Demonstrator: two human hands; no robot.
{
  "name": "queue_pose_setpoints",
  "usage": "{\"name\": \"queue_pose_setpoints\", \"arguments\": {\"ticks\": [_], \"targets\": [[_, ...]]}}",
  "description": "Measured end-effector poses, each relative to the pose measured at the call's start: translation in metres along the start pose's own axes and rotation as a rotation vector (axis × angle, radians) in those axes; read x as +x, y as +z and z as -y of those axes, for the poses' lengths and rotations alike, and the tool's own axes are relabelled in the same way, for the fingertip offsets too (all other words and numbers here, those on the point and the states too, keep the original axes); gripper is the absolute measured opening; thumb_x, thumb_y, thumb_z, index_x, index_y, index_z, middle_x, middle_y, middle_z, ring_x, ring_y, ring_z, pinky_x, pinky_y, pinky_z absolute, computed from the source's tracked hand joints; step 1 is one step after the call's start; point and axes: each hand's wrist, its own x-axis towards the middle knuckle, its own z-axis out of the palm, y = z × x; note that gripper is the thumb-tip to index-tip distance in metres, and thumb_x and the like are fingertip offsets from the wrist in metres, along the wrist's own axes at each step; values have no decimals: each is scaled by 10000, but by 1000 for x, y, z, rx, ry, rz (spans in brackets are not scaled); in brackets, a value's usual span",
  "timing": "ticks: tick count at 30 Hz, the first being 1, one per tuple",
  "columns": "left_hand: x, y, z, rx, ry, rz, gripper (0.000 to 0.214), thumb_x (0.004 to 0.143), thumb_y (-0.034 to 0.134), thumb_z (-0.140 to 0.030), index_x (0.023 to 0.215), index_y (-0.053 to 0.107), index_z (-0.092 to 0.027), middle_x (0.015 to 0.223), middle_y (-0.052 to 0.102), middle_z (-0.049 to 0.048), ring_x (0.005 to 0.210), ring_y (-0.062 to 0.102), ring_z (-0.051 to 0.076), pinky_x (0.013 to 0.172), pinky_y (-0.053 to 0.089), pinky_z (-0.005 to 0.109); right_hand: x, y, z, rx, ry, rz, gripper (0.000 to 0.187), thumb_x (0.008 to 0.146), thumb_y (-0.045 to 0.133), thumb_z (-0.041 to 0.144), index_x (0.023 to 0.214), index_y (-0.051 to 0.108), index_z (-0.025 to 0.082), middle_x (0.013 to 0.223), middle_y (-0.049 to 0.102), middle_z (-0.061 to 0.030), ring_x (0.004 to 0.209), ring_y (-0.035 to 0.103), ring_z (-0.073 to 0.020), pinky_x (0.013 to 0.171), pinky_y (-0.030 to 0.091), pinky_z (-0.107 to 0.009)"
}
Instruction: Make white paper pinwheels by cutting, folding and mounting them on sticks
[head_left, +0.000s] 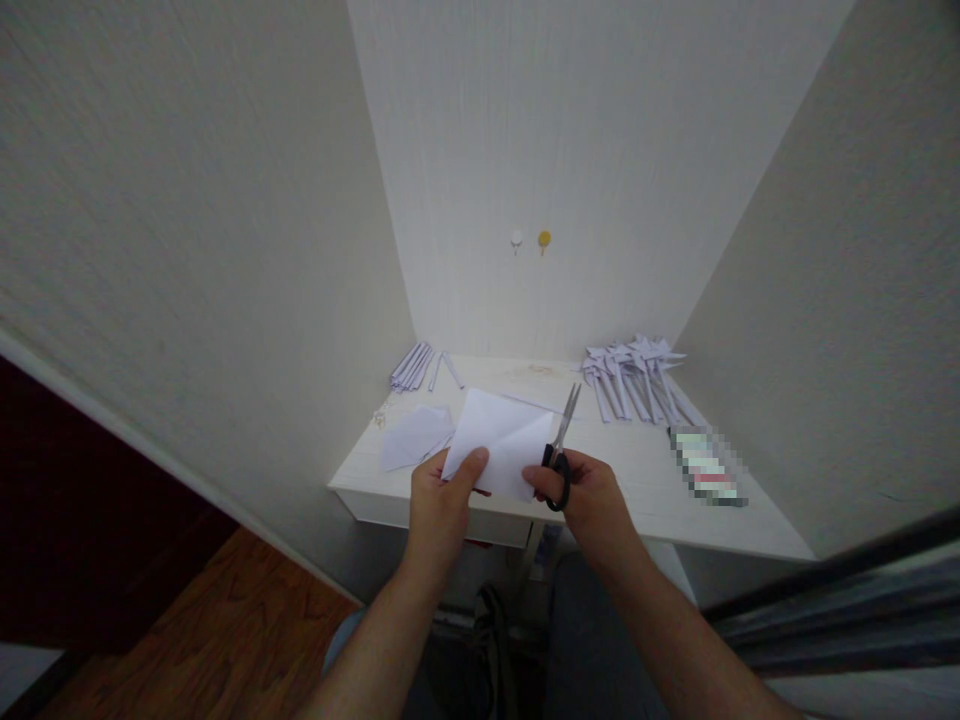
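My left hand (444,500) grips the lower left corner of a white square of paper (499,437), thumb on top. Faint crease lines cross the paper. In my right hand (589,490) is a pair of scissors (562,440) with black handles, blades pointing up and away beside the paper's right edge. The right thumb also lies over the paper's lower right corner. Left of the held square, a few loose sheets of paper (414,437) lie on the white desk (630,490).
Several rolled paper sticks (412,367) lie at the back left. Paper pinwheels on sticks (637,375) are heaped at the back right. A blurred-out phone-like object (705,465) rests on the right. Two hooks (544,239) are on the back wall, and walls close in both sides.
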Motion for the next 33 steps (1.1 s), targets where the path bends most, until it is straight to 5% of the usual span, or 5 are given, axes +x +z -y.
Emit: {"name": "queue_pose_setpoints", "arguments": {"ticks": [5,16,19,26,33], "targets": [[-4,5,-2,-1,-46,50,371,701,834,-471,840,773,-132,730,755,61,617,655,166,597,544,278,-1,2,-4,10,-68,-58,246,660,802,378,579,669,187,567,639,-2,546,517,-140,552,402,-283],[1,3,-16,223,-122,245,383,709,763,-438,463,651,-165,455,611,43,456,541,147,503,410,270,8,-5,-7,-9,-43,-3,280,682,808,420,666,672,176,589,628,1,569,522,-149,572,411,-290],[3,-1,-20,254,-53,194,429,761,722,-457,447,616,-186,457,590,27,475,536,144,534,411,272,6,-9,-5,-49,13,87,336,698,803,476,726,674,167,625,630,-6,606,537,-161,592,417,-294],[6,-13,-40,308,107,46,428,779,697,-442,441,570,-213,453,571,11,479,536,152,545,428,276,-24,-13,-3,-218,204,524,385,714,836,494,742,618,177,642,512,49,600,394,-121,564,297,-260],[2,-11,-51,329,144,29,373,756,694,-384,444,566,-224,467,577,10,471,544,158,491,419,265,-30,-9,-4,-234,206,574,442,718,831,518,671,535,194,610,395,73,590,296,-109,535,206,-260]]}}
